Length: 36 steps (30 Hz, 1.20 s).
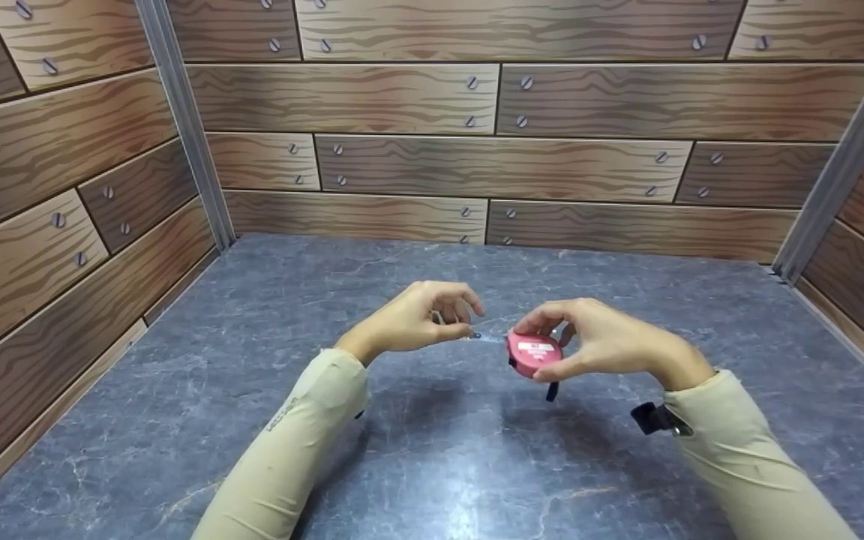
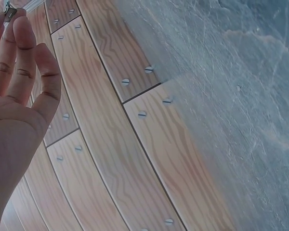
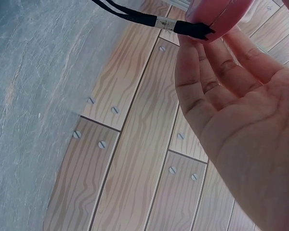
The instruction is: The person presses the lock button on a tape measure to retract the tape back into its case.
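A red tape measure [image 1: 535, 354] with a pale label is held above the tabletop by my right hand [image 1: 601, 339], thumb on the near side and fingers on the far side. From its case a short length of blade [image 1: 490, 338] reaches left toward my left hand [image 1: 432, 315]. There the thumb and fingers pinch the small metal end hook [image 2: 9, 13], seen at the top corner of the left wrist view. A black wrist strap [image 3: 135, 17] hangs from the red case in the right wrist view.
Beneath both hands lies a dark blue-grey marbled tabletop [image 1: 432, 465]. Wood-patterned walls [image 1: 402, 101] with printed screws close it in at the back and both sides. Grey metal posts [image 1: 184, 120] stand in the back corners.
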{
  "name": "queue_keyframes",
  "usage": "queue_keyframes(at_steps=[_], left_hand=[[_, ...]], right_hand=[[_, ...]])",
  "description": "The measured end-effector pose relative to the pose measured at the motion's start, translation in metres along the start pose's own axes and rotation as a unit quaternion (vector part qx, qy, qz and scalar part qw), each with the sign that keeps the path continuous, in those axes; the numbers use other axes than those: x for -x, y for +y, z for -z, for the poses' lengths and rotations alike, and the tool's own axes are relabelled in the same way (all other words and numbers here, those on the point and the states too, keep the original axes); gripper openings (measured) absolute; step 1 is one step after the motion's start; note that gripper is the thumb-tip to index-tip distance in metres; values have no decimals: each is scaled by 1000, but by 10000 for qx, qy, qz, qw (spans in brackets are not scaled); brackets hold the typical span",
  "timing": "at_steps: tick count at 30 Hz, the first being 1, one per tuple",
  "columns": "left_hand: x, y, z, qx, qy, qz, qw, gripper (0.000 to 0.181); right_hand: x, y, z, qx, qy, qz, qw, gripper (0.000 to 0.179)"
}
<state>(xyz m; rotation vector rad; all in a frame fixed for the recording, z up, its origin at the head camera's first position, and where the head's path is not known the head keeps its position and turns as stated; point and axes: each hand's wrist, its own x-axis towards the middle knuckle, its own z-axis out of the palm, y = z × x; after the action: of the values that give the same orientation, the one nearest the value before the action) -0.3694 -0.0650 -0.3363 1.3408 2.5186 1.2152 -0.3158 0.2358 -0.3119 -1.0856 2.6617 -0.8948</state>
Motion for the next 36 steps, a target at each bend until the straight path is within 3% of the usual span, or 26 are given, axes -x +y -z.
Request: queue_keyframes(at_steps=[36], left_hand=[[-4, 2, -13, -129, 55, -182, 9997, 25]], right_hand=[[-4, 6, -12, 22, 236, 159, 9996, 59]])
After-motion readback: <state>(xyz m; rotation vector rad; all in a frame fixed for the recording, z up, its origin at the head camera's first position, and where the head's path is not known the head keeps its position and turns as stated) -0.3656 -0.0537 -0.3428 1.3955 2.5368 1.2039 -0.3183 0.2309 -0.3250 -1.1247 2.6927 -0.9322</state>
